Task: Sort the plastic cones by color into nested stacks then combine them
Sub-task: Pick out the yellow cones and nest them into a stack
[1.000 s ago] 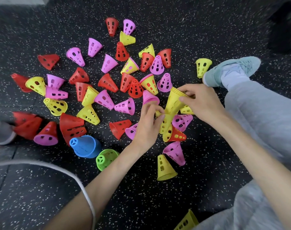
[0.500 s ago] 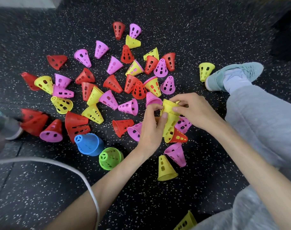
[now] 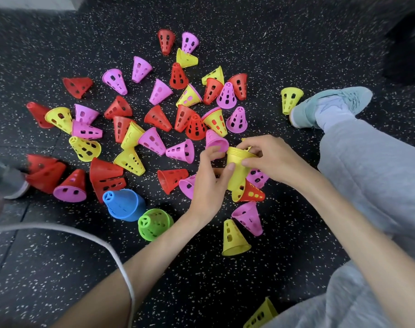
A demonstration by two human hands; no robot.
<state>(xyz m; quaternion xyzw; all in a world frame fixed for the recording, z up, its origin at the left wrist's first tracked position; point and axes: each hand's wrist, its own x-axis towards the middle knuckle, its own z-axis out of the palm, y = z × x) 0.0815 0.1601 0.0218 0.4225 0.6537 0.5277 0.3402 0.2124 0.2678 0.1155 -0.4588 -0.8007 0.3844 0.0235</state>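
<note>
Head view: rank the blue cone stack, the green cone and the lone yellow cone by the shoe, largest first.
1. blue cone stack
2. green cone
3. yellow cone by the shoe, though it lies farther from the camera, so its smaller look is unsure.

cones (image 3: 152,140) crowd ahead, bare floor (image 3: 59,268) near

A nested stack of cones (image 3: 237,165) sits between the left hand (image 3: 210,181) and the right hand (image 3: 270,157), near the right edge of the scattered cones (image 3: 154,119) spread left and far across the floor (image 3: 225,292). Two larger cones (image 3: 140,213) lie near and left of the hands. A shoe (image 3: 329,105) rests far right, and a cable (image 3: 90,242) curves across the near left.
</note>
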